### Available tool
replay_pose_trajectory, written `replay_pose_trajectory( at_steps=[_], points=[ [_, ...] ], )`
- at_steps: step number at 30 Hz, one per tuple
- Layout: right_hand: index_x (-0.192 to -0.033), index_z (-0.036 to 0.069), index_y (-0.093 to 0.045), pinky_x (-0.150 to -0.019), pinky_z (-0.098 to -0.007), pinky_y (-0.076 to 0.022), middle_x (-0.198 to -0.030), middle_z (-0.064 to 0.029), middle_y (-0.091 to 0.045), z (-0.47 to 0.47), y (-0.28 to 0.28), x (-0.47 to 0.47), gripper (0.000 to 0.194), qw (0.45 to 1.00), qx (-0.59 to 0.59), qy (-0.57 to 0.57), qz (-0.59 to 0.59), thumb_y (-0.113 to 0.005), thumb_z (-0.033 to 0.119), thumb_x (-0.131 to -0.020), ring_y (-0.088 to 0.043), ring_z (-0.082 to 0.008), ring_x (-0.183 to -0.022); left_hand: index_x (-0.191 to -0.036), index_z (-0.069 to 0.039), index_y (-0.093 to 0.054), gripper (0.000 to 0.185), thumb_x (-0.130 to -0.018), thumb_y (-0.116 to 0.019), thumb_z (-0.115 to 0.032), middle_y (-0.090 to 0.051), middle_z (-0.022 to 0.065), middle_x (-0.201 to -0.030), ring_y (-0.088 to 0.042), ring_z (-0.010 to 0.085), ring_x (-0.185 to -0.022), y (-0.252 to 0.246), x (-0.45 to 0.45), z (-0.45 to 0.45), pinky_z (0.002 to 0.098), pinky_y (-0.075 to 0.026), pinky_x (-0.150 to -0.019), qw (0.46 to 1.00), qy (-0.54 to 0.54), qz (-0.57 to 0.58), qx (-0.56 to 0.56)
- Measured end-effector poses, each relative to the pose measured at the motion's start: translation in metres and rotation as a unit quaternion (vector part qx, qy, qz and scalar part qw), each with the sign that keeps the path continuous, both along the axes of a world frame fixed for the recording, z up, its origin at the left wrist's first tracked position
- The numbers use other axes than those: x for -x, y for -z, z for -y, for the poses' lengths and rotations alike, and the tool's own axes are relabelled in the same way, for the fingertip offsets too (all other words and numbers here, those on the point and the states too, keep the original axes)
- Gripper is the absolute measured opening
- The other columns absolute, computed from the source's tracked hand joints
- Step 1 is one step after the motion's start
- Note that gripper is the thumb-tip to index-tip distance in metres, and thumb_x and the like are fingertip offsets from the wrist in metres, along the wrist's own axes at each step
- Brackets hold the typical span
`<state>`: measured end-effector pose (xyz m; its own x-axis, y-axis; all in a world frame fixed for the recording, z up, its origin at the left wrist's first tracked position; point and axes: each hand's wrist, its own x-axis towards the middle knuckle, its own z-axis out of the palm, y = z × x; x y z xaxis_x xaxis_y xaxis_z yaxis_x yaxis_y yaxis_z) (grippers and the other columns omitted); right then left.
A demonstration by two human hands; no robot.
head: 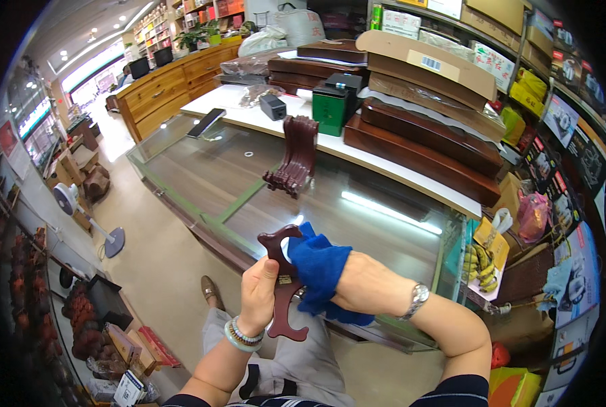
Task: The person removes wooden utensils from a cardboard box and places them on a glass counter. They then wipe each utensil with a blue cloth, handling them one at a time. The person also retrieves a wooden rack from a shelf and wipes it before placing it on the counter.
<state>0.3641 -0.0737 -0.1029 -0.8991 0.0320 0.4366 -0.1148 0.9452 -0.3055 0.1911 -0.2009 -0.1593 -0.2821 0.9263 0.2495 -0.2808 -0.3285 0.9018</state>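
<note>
My left hand (259, 290) grips a dark red-brown curved stand piece (284, 305) by its middle, its thumb across the front. The piece has forked, curled ends and a small printed mark near the centre. My right hand (366, 285) clasps a blue cloth (323, 264) against the upper right side of the piece; the cloth hides part of it and most of the fingers. Beyond my hands, a tight row of similar curved pieces (300, 152) stands on the glass counter (262, 208).
A phone (206, 123), a small ring (249, 153) and a black box (273, 107) lie beyond. A green box (329, 109) and stacked dark wooden boxes (420, 152) line the white board. Bananas (481, 267) sit right; a fan (87, 219) stands left on the floor.
</note>
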Motion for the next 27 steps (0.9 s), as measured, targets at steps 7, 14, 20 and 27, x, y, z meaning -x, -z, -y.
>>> replay_pose_trajectory(
  at_steps=[7, 14, 20, 27],
  points=[
    [-0.118, 0.006, -0.060, -0.079, -0.0462, -0.0524, -0.099, -0.0203, -0.065, -0.006, -0.020, -0.011, 0.040, 0.995, 0.062, 0.021, 0.072, -0.062, 0.013, -0.078, -0.062, -0.0415, -0.092, -0.109, 0.004, -0.060, 0.040, -0.106, -0.047, -0.034, -0.067, 0.0084, -0.103, -0.062, 0.0133, -0.094, -0.001, 0.010, 0.010, 0.0290, -0.053, -0.083, 0.998, -0.042, -0.033, -0.015],
    [-0.122, 0.003, -0.057, -0.088, -0.0373, -0.0522, -0.112, -0.0145, -0.067, -0.006, -0.006, -0.005, 0.037, 0.920, 0.384, 0.036, -0.062, -0.065, 0.007, -0.086, -0.066, -0.0279, -0.098, -0.117, 0.002, -0.058, 0.050, -0.106, -0.039, -0.043, -0.065, 0.0035, -0.107, -0.059, 0.0077, -0.093, 0.006, -0.002, 0.011, 0.0238, -0.049, -0.083, 0.994, -0.072, 0.064, -0.058],
    [-0.132, 0.006, -0.046, -0.092, -0.0328, -0.0505, -0.122, -0.0084, -0.060, -0.004, 0.039, -0.009, 0.041, 0.736, 0.626, 0.068, -0.250, -0.064, 0.016, -0.097, -0.060, -0.0188, -0.108, -0.117, 0.001, -0.057, 0.052, -0.106, -0.037, -0.045, -0.067, 0.0067, -0.101, -0.062, 0.0108, -0.084, 0.005, -0.039, 0.006, 0.0241, -0.050, -0.075, 0.975, -0.086, 0.189, -0.073],
    [-0.138, 0.004, -0.043, -0.099, -0.0352, -0.0487, -0.130, -0.0081, -0.056, 0.012, 0.044, -0.006, 0.043, 0.821, 0.520, 0.061, -0.228, -0.057, 0.006, -0.097, -0.057, -0.0193, -0.115, -0.111, -0.003, -0.058, 0.040, -0.107, -0.040, -0.038, -0.064, 0.0038, -0.086, -0.057, 0.0086, -0.070, -0.003, -0.056, 0.002, 0.0232, -0.046, -0.061, 0.970, -0.144, 0.193, -0.020]
  ],
)
